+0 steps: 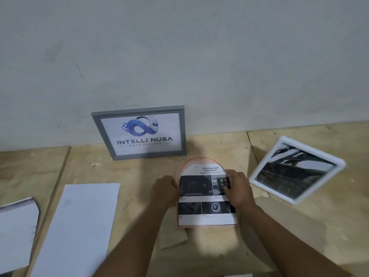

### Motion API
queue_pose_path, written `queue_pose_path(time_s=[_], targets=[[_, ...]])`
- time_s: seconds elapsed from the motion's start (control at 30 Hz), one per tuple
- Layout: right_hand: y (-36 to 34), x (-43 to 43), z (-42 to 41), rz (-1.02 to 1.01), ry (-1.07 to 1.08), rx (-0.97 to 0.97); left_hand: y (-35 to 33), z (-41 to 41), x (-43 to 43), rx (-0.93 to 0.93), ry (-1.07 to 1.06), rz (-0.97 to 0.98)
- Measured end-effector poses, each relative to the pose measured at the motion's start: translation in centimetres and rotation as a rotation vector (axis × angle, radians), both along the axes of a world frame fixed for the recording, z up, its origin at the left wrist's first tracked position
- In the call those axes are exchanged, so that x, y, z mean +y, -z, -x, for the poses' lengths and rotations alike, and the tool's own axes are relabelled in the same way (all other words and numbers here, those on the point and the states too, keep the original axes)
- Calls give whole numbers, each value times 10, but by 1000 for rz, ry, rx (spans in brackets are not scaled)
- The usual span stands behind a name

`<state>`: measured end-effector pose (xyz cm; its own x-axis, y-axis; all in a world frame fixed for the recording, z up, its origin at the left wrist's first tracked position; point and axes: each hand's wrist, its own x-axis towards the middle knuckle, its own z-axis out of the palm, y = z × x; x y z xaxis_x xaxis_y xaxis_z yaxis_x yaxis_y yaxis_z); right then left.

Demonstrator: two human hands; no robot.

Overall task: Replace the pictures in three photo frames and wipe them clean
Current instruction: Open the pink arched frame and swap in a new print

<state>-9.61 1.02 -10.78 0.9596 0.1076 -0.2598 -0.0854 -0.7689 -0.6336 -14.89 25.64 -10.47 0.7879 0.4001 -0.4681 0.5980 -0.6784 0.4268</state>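
Observation:
A pink arch-topped photo frame (196, 161) lies flat on the wooden table, with a printed page (206, 204) of dark car pictures laid over it. My left hand (164, 189) grips the frame's left edge. The fingers of my right hand (238, 189) curl down onto the page's right side. A grey frame (137, 113) with a blue logo picture stands leaning against the wall behind. A white frame (295, 168) holding a dark picture lies flat at the right.
A blank white sheet (79, 226) lies at the left, and a stack of paper (17, 226) sits at the far left edge. A brown cardboard piece (172, 239) pokes out under the pink frame. The grey wall (179, 56) closes the table's back.

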Motion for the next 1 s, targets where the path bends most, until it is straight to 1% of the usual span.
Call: queue_pose_path(time_s=[0.2, 0.33, 0.57, 0.67, 0.77, 0.83, 0.9, 0.97, 1.0], targets=[[3, 1, 4, 41, -29, 56, 5, 10, -1, 17, -7, -69], [4, 2, 8, 39, -35, 52, 8, 17, 2, 21, -39, -12], [5, 6, 8, 97, -77, 56, 5, 31, 11, 21, 7, 78], [-5, 5, 8, 82, -110, 60, 6, 31, 13, 34, 40, 95], [-16, -10, 10, 93, -87, 26, 9, 27, 10, 32, 27, 74], [-22, -34, 12, 135, -90, 30, 8, 23, 5, 26, 50, 23], [-27, -63, 14, 206, -177, 70, 0, 19, 1, 38, 70, -24], [-32, -95, 19, 350, -280, 140, 0, 14, -2, 35, 86, -51], [-31, -108, 22, 421, -295, 192, -1, 14, -2, 32, 87, -58]])
